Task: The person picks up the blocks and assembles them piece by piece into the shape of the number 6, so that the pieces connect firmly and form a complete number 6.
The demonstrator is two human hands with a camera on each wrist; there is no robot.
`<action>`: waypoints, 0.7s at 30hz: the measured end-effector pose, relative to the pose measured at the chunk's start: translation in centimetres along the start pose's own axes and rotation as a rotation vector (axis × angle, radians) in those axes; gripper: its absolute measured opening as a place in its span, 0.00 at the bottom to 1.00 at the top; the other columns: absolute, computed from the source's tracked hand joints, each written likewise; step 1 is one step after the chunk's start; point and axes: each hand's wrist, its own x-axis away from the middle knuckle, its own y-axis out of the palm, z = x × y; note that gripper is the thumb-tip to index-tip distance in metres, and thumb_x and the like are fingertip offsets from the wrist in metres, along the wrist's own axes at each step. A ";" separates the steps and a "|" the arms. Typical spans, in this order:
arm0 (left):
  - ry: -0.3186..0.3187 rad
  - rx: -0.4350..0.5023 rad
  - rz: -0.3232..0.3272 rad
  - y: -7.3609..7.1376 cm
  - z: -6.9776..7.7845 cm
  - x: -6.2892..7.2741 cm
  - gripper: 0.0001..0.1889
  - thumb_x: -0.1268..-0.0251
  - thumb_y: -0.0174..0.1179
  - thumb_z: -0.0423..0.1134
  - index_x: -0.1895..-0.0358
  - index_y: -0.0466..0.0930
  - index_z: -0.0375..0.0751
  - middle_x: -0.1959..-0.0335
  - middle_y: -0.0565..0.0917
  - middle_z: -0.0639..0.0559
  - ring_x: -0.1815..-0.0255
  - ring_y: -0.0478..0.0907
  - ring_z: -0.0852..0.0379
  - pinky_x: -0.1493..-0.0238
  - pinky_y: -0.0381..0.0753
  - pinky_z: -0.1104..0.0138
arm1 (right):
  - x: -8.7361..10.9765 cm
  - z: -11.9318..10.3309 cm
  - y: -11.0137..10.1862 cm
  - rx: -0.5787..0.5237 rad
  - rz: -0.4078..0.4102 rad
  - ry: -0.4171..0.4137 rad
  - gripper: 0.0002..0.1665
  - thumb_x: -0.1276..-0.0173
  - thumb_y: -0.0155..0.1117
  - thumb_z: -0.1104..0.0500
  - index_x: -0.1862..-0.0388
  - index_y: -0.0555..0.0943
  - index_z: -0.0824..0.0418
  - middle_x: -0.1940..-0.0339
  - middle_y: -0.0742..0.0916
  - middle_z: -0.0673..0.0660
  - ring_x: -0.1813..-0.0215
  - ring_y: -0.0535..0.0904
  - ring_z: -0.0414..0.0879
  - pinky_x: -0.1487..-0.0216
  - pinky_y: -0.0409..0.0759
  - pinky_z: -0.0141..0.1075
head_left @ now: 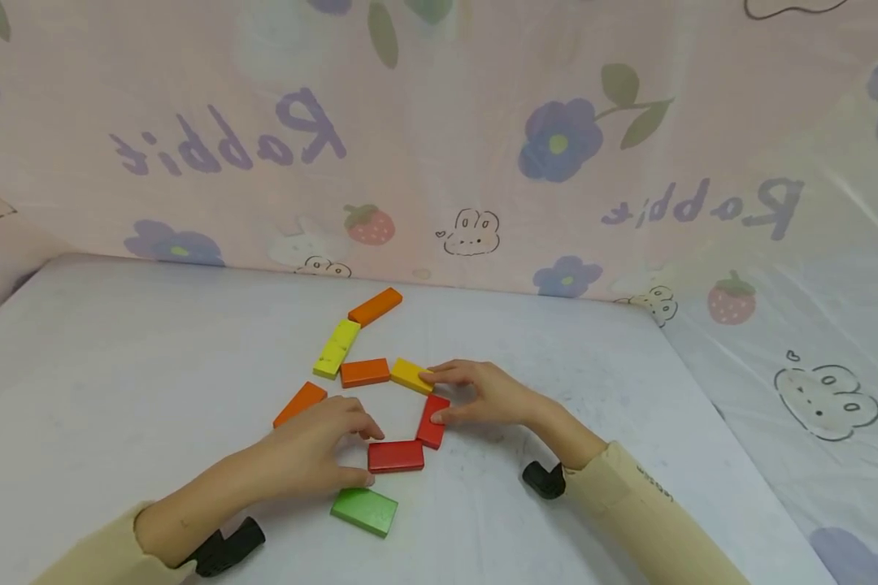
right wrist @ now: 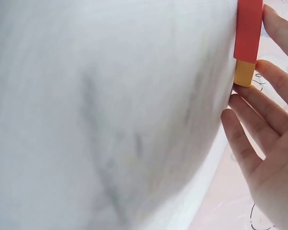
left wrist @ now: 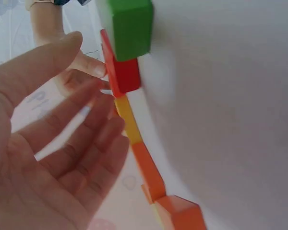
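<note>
My right hand touches two blocks at once. Its thumb lies against the upright-slanting red block, while its fingertips meet the yellow block. In the right wrist view the fingers of this hand are spread. My left hand hovers by the left end of another red block, thumb and fingers apart with nothing between them. A green block lies just below that thumb. Behind the left hand sits an orange block, partly covered by it.
The chain of blocks continues from the yellow one through an orange block and a lime-yellow block to another orange block farther back. They lie on a white tabletop. A printed curtain hangs behind the table.
</note>
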 end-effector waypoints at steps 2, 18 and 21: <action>0.047 0.009 -0.006 -0.2 -0.2 0.4 0.16 0.49 0.72 0.48 0.56 0.83 0.54 0.61 0.78 0.63 0.56 0.73 0.61 0.53 0.77 0.60 | 0.0 0.0 -0.1 0.008 0.005 -0.009 0.34 0.39 0.70 0.51 0.34 0.74 0.54 0.34 0.78 0.53 0.33 0.72 0.50 0.33 0.69 0.51; 0.163 0.207 -0.231 -0.4 -1.9 1.4 0.15 0.51 0.73 0.44 0.58 0.83 0.60 0.64 0.78 0.69 0.59 0.74 0.69 0.52 0.76 0.70 | 0.0 -0.1 0.0 0.008 0.015 -0.023 0.34 0.40 0.70 0.52 0.34 0.75 0.56 0.35 0.78 0.55 0.34 0.72 0.51 0.35 0.70 0.53; 0.159 0.225 -0.234 -0.3 -2.1 1.5 0.15 0.51 0.73 0.42 0.58 0.84 0.60 0.64 0.79 0.69 0.59 0.74 0.69 0.52 0.77 0.71 | 0.0 -0.1 0.0 -0.005 0.009 -0.010 0.34 0.40 0.70 0.52 0.34 0.75 0.55 0.35 0.78 0.54 0.33 0.72 0.50 0.34 0.70 0.52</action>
